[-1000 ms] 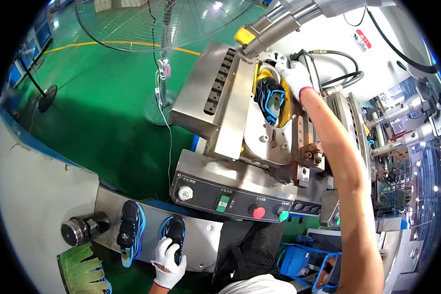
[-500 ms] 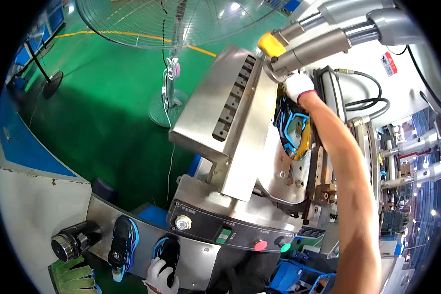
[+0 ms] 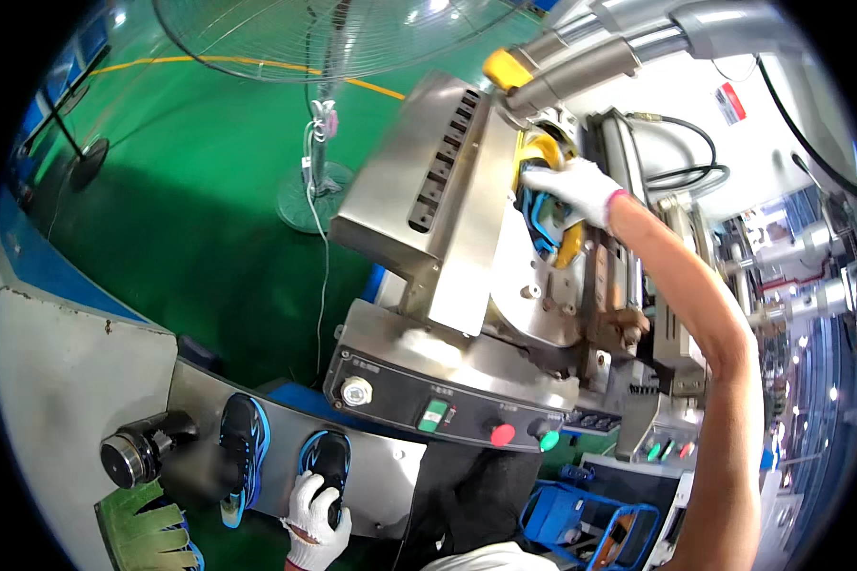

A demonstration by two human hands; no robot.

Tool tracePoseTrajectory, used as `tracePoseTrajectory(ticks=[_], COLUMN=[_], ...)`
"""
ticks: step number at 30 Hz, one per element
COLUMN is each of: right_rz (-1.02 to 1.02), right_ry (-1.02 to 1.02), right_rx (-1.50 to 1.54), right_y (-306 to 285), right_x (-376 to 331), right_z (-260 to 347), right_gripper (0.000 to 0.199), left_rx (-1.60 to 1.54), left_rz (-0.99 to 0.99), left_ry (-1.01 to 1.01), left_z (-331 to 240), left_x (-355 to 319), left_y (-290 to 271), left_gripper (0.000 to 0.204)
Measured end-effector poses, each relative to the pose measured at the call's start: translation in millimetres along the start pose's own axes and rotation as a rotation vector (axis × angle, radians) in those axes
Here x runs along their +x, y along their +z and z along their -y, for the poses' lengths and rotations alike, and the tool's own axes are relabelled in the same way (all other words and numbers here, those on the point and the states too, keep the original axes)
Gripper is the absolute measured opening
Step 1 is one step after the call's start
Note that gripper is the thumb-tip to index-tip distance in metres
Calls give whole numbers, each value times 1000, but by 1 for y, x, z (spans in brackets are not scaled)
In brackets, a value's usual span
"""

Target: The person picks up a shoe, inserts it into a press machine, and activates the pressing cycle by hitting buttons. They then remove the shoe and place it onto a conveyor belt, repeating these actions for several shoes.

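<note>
Far left on the grey steel conveyor ledge [image 3: 86, 352]: one black sneaker with blue trim [image 3: 243, 447], lying free. Beside it, left hand [image 3: 316, 519], white-gloved, fingers wrapped over the heel of a second black-and-blue sneaker [image 3: 326, 466]; grasp looks closed on it. Centre: tilted stainless-steel press machine [image 3: 448, 238] with a dark button panel [image 3: 448, 414]. Right hand [image 3: 573, 188], gloved, presses a blue-and-black shoe mounted on a yellow last [image 3: 543, 205] inside the machine; palm lies on its right side, fingers curled over it. Judgement: seat the shoe squarely and keep fingers clear of the clamps.
</note>
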State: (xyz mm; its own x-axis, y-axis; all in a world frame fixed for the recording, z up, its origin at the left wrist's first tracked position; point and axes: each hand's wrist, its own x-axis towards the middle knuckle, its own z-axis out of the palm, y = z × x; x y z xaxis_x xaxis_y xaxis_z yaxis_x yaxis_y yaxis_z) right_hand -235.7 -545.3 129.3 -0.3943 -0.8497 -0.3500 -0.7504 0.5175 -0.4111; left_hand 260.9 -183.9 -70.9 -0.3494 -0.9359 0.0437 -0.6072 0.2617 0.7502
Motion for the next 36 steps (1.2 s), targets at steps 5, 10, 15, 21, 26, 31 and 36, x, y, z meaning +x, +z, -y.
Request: tracePoseTrajectory(ticks=[5, 10, 15, 21, 26, 31, 36], right_rz=[-414, -489, -438, -198, -141, -392, -225], right_ry=[27, -112, -137, -327, -687, -754, -530], right_rx=[-269, -367, -399, -284, 44, -37, -445], right_y=[21, 24, 29, -12, 50, 136, 169], right_x=[5, -6, 31, -37, -250, -357, -333], right_z=[-35, -12, -50, -33, -37, -170, -214], right_gripper=[70, 55, 59, 84, 79, 97, 108], left_rx=[-57, -11, -24, -51, 25, 50, 95], left_rz=[31, 1, 10, -15, -59, -29, -2], left_ry=[29, 23, 40, 17, 31, 64, 46], left_z=[9, 9, 5, 5, 10, 4, 7], left_x=[-1, -5, -5, -7, -16, -16, -10], left_y=[12, 3, 11, 15, 16, 23, 13], left_gripper=[50, 50, 49, 49, 55, 52, 48])
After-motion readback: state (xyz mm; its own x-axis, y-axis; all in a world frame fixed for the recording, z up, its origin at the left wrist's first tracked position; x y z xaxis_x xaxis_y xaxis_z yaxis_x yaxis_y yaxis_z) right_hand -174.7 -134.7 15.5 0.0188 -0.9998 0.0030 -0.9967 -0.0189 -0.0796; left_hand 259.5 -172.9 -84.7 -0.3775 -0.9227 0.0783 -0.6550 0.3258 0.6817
